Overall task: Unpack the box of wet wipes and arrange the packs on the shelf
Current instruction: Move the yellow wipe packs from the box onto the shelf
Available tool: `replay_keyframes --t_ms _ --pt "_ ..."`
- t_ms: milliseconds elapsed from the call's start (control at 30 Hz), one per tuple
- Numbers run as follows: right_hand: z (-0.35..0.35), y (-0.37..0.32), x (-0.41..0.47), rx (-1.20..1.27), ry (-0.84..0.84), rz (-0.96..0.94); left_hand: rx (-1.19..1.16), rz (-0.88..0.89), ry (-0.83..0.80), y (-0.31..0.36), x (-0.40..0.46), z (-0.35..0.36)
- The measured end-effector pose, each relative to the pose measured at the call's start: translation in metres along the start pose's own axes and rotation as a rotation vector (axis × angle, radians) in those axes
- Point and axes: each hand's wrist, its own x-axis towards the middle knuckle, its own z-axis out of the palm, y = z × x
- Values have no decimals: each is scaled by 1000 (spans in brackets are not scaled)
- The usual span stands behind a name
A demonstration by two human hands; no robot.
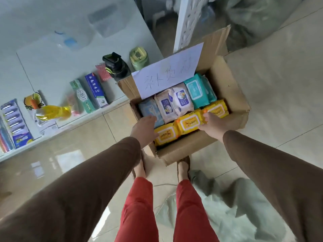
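An open cardboard box [229, 88] stands on the tiled floor in front of my feet. It holds several wet wipe packs: three yellow packs in the near row, white and pale blue packs behind them, and teal packs [197, 89] at the far right. My left hand [144, 131] reaches into the box with straight fingers over the pale blue pack [148, 109] and the nearest yellow pack [165, 135]. My right hand [212, 124] holds the right end of the middle yellow pack [189, 121], thumb on top.
A white paper sheet [167, 70] with handwriting leans on the box's far flap. The low white shelf [52, 63] at left carries toothpaste boxes [95, 89], a yellow bottle [52, 111], toothbrush packs, a black bottle [116, 67] and a green cup. Crumpled plastic lies at bottom right.
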Motion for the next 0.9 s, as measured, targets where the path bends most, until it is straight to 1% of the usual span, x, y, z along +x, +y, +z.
replay_keyframes --t_ms 100,200,333,467,567,667,733,800,900 --pt "16 20 46 -28 3 22 70 -39 -50 3 35 44" --pt "36 35 86 -38 2 58 80 -88 -61 3 67 84" --pt "60 49 121 -37 -18 73 151 -149 -73 0 96 128" --pt "72 51 142 -23 5 98 97 -191 -72 -3 106 153" --pt "75 52 147 100 42 104 163 -233 -54 -2 108 159" --pt "75 52 144 184 -63 109 272 -223 -129 1 109 156" --pt "71 50 136 233 -106 92 295 -195 -147 4 105 149" --pt "62 46 119 268 -100 61 207 -193 -111 8 93 137" --pt "42 33 83 348 -79 4 -21 -223 -8 8 58 102"
